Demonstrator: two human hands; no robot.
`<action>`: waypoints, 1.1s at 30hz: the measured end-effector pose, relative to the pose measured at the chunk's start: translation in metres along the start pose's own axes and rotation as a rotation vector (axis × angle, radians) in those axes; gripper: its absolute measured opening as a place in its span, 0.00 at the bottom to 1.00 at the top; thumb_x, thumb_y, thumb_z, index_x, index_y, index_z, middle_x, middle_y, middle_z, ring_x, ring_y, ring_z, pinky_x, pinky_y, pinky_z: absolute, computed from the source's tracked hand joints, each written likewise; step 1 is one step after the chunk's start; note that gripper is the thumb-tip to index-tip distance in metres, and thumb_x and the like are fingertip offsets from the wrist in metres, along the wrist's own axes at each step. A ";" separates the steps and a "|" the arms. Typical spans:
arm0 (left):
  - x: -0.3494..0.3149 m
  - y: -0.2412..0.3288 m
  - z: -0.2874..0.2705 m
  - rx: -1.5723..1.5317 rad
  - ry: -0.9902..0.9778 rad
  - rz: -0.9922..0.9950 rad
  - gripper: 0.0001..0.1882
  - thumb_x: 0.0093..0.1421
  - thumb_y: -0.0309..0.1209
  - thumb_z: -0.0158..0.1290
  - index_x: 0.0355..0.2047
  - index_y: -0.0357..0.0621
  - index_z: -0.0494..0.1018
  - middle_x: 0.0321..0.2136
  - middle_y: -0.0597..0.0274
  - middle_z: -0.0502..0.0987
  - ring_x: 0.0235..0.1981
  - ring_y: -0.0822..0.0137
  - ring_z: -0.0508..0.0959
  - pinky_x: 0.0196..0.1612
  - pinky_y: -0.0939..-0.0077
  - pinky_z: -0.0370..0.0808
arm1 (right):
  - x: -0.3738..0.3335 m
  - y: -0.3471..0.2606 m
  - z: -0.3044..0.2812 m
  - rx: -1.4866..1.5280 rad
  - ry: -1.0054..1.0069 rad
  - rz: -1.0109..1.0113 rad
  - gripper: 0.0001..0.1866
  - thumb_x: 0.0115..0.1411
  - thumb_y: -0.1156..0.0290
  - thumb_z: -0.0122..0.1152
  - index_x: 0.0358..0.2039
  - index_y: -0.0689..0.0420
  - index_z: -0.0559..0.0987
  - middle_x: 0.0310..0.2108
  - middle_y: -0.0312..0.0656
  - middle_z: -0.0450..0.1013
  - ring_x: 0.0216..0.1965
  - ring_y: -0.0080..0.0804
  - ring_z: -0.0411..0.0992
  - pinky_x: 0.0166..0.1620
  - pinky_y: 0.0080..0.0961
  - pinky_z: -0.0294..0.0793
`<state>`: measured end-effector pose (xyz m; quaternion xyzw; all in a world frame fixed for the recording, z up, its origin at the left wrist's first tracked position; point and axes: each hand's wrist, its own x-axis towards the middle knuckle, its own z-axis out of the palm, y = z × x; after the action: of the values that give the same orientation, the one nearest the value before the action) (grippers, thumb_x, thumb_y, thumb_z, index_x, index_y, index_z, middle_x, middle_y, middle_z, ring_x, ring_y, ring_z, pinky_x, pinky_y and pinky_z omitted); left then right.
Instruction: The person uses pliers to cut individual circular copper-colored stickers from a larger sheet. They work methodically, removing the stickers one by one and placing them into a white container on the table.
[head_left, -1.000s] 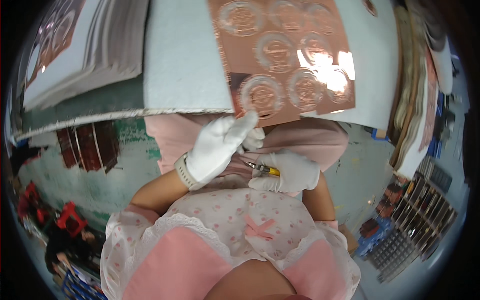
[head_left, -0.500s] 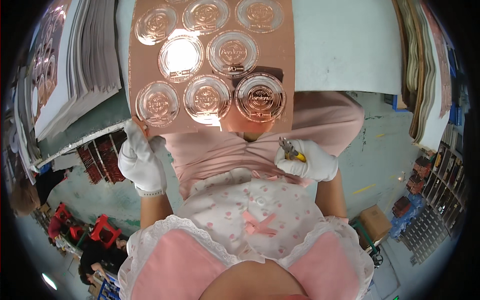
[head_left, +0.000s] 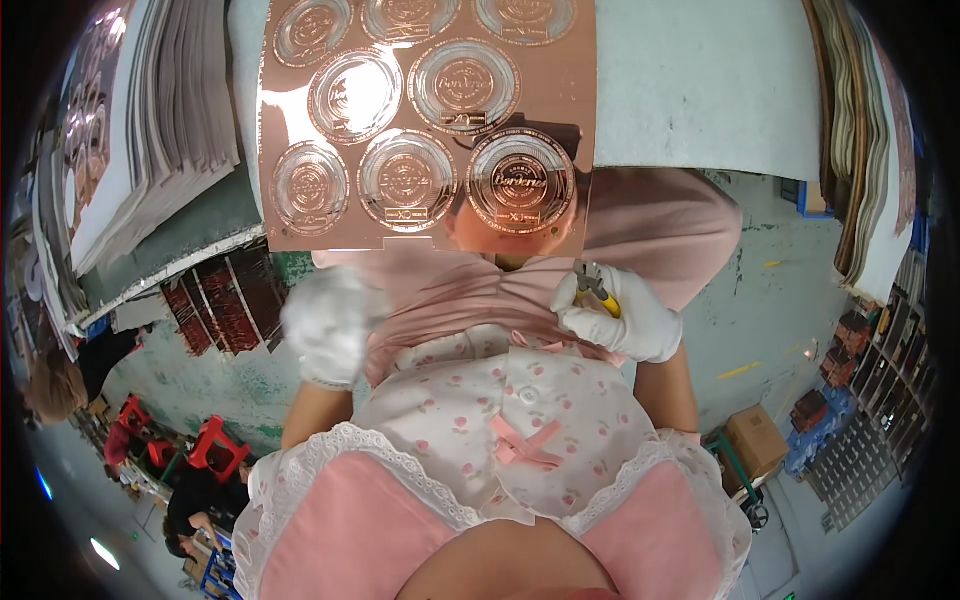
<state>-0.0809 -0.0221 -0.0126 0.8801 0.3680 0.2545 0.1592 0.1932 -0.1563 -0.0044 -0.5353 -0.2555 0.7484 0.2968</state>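
Note:
A shiny copper-coloured sheet [head_left: 425,235] with several round embossed emblems lies on the pale table in front of me, its near edge over my lap. In a white glove, my right hand [head_left: 630,322] is closed around a pair of pliers with yellow handles [head_left: 600,288], their grey jaws pointing up, just below the sheet's near right corner. My left hand [head_left: 335,322], gloved too, is off the sheet, over my left thigh below its near edge. Motion smears its fingers, so what they do is hidden.
Stacks of grey sheets [head_left: 190,110] stand at the left, and layered brown and white sheets [head_left: 850,120] at the right. The pale tabletop [head_left: 700,90] extends beside the copper sheet. On the floor are red stools [head_left: 217,448] and a cardboard box [head_left: 755,442]. A person [head_left: 190,505] is at lower left.
My left hand has let go of the sheet's near left corner and moved right and down toward my lap. The right hand still holds the pliers; their jaws have turned slightly.

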 end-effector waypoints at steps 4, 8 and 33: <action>0.032 0.041 0.031 -0.847 -0.731 -0.228 0.09 0.55 0.32 0.51 0.24 0.39 0.73 0.16 0.62 0.73 0.17 0.67 0.72 0.21 0.74 0.68 | 0.008 0.018 0.015 0.101 0.172 -0.250 0.06 0.52 0.73 0.57 0.29 0.58 0.71 0.23 0.29 0.66 0.24 0.14 0.62 0.29 0.14 0.63; 0.053 0.055 0.056 -1.349 -0.844 -0.902 0.22 0.62 0.44 0.39 0.28 0.36 0.73 0.22 0.58 0.74 0.18 0.69 0.71 0.23 0.79 0.66 | 0.015 0.022 0.039 0.205 0.401 -0.307 0.06 0.53 0.74 0.56 0.30 0.58 0.70 0.22 0.29 0.66 0.23 0.12 0.61 0.27 0.13 0.62; 0.077 0.081 0.067 -1.403 -0.680 -0.910 0.16 0.60 0.31 0.47 0.47 0.39 0.66 0.42 0.63 0.72 0.39 0.77 0.72 0.40 0.83 0.69 | 0.015 0.005 0.059 0.353 0.499 -0.368 0.14 0.58 0.70 0.50 0.43 0.61 0.68 0.31 0.35 0.70 0.29 0.15 0.66 0.32 0.16 0.68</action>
<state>0.0489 -0.0268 -0.0037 0.3779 0.3737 0.0588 0.8451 0.1324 -0.1533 -0.0001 -0.5870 -0.1340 0.5612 0.5679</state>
